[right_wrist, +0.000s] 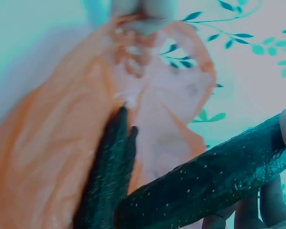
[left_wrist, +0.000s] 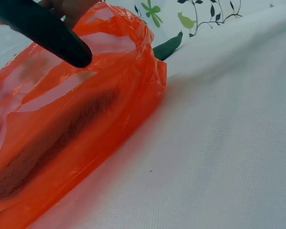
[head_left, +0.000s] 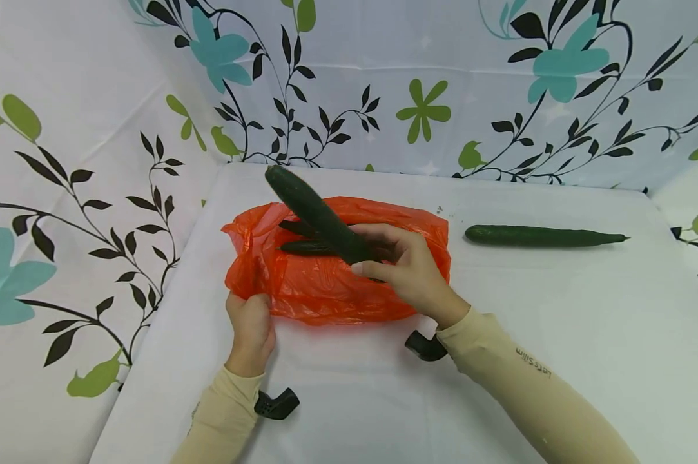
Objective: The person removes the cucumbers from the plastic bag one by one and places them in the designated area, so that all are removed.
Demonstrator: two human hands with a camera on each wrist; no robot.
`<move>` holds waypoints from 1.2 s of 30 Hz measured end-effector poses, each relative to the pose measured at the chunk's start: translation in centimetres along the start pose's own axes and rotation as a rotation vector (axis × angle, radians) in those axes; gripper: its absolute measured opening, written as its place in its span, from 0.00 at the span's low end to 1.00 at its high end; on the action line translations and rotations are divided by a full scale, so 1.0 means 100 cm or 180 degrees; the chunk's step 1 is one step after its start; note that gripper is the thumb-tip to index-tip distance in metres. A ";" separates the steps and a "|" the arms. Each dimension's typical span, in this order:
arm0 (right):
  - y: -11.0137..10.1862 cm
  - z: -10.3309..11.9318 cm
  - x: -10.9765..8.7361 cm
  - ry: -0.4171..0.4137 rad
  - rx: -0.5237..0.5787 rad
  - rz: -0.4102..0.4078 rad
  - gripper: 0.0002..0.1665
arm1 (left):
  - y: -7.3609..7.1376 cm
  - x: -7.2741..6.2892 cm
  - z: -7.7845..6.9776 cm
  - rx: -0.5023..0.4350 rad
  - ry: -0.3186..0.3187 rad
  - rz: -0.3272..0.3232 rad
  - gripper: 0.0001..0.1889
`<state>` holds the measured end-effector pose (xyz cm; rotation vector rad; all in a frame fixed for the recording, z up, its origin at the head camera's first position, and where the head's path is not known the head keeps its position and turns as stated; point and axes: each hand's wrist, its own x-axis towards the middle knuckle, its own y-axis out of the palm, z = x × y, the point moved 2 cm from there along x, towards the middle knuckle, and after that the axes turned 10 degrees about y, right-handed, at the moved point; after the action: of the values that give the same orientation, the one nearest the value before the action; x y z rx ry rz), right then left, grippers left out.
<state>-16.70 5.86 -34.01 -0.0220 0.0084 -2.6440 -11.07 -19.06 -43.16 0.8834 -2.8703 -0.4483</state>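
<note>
A dark green cucumber (head_left: 319, 216) is gripped near its lower end by my right hand (head_left: 409, 267), tilted up to the left above a red plastic bag (head_left: 337, 293). In the right wrist view the same cucumber (right_wrist: 205, 186) has fingers and thumb around it. My left hand (head_left: 251, 332) pinches the bag's left edge near its mouth. Inside the bag, more cucumbers (head_left: 308, 247) lie side by side; the right wrist view shows their ends (right_wrist: 107, 167), and the left wrist view shows one (left_wrist: 52, 138) through the thin plastic.
Another cucumber (head_left: 546, 236) lies on the white table (head_left: 557, 335), to the right of the bag, its narrow tip pointing right. A patterned cloth (head_left: 349, 77) with leaves and flowers hangs behind and to the left of the table.
</note>
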 end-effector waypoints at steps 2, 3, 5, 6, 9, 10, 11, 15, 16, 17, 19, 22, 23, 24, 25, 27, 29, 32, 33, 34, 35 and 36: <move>-0.003 0.007 -0.002 0.0032 0.0265 0.0015 0.29 | 0.000 0.000 0.000 0.0002 0.0002 -0.0017 0.40; -0.005 0.010 -0.002 0.0044 0.0391 0.0016 0.30 | -0.001 0.000 0.001 0.0004 -0.0002 -0.0026 0.40; -0.009 0.016 -0.004 0.0042 0.0549 -0.0012 0.31 | -0.001 0.001 0.001 0.0016 -0.0007 -0.0034 0.40; -0.011 0.019 -0.004 0.0042 0.0612 -0.0027 0.31 | -0.001 0.001 0.001 0.0017 -0.0009 -0.0040 0.41; -0.019 0.025 -0.006 0.0074 0.0768 -0.0064 0.32 | -0.001 0.000 0.002 0.0026 -0.0005 -0.0032 0.41; -0.021 0.027 -0.007 0.0091 0.0792 -0.0080 0.32 | -0.001 0.000 0.001 0.0024 0.0001 -0.0027 0.41; -0.024 0.029 -0.007 0.0106 0.0816 -0.0093 0.32 | -0.001 0.000 0.001 0.0027 0.0001 -0.0021 0.41; -0.034 0.036 -0.011 0.0091 0.0921 -0.0144 0.32 | -0.001 -0.001 0.001 0.0035 -0.0013 -0.0013 0.41; -0.036 0.038 -0.012 0.0069 0.0942 -0.0165 0.32 | -0.001 -0.001 0.001 0.0039 -0.0014 -0.0014 0.40; -0.038 0.040 -0.013 0.0045 0.0958 -0.0186 0.32 | -0.001 -0.001 0.001 0.0049 -0.0017 -0.0015 0.40; -0.044 0.043 -0.014 -0.0002 0.0992 -0.0243 0.32 | -0.001 -0.001 0.001 0.0050 -0.0010 -0.0015 0.40; -0.053 0.051 -0.017 -0.0084 0.1044 -0.0328 0.32 | 0.001 0.000 0.000 0.0040 0.0011 -0.0011 0.40; -0.057 0.053 -0.018 -0.0115 0.1047 -0.0357 0.32 | 0.002 0.001 0.000 0.0026 0.0019 -0.0006 0.40; -0.060 0.056 -0.019 -0.0162 0.1070 -0.0377 0.32 | 0.003 0.001 0.000 0.0008 0.0027 -0.0001 0.40; -0.064 0.059 -0.020 -0.0211 0.1093 -0.0396 0.32 | 0.004 0.002 0.000 -0.0011 0.0042 0.0009 0.40; -0.072 0.064 -0.022 -0.0311 0.1109 -0.0436 0.32 | 0.006 0.003 0.000 -0.0047 0.0071 0.0027 0.40; -0.080 0.067 -0.025 -0.0385 0.1099 -0.0499 0.32 | 0.007 0.004 0.000 -0.0047 0.0067 0.0050 0.39; -0.090 0.067 -0.031 -0.0409 0.1002 -0.0642 0.32 | 0.006 0.003 0.000 -0.0005 0.0013 0.0055 0.39; -0.093 0.066 -0.033 -0.0405 0.0968 -0.0690 0.32 | 0.005 0.002 0.000 0.0010 -0.0008 0.0038 0.39; -0.096 0.064 -0.036 -0.0409 0.0922 -0.0735 0.32 | 0.004 0.002 0.000 0.0026 -0.0022 0.0018 0.39; -0.099 0.063 -0.038 -0.0424 0.0880 -0.0776 0.32 | 0.002 0.001 0.000 0.0033 -0.0040 -0.0002 0.39; -0.102 0.061 -0.040 -0.0429 0.0843 -0.0819 0.33 | 0.002 0.000 0.001 0.0042 -0.0044 -0.0011 0.39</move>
<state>-17.92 16.74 -27.85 -0.1193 -0.4150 -2.8710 -11.19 -18.95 -43.17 0.8908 -2.8880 -0.4382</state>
